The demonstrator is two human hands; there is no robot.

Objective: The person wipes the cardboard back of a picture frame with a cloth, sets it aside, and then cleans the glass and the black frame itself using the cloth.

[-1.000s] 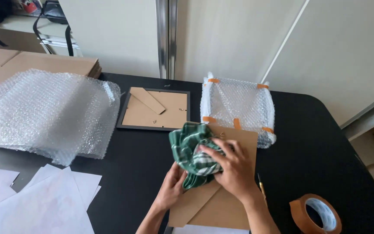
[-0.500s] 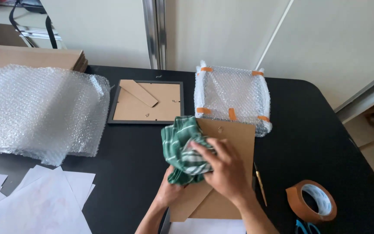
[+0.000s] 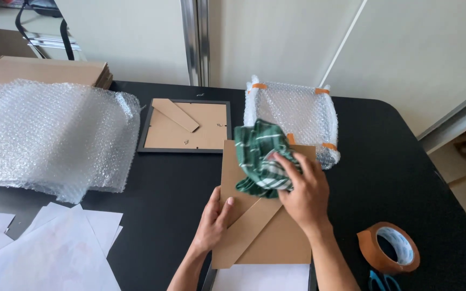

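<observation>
Right hand [image 3: 304, 196] closed over a bunched green striped cloth [image 3: 261, 157], pressing it onto the far part of a brown frame backing board [image 3: 276, 242]. Left hand [image 3: 213, 218] open and flat, fingers spread on the board's near-left edge, gripping nothing. Loose stand flap [image 3: 246, 229] lies between the hands. Risk: cloth could snag the flap or the board's small hanger and lift it; with only light left-hand pressure, board may slide toward the bubble-wrapped parcel [image 3: 292, 116] beyond the right hand. Tape roll [image 3: 388, 249] right of the right wrist
</observation>
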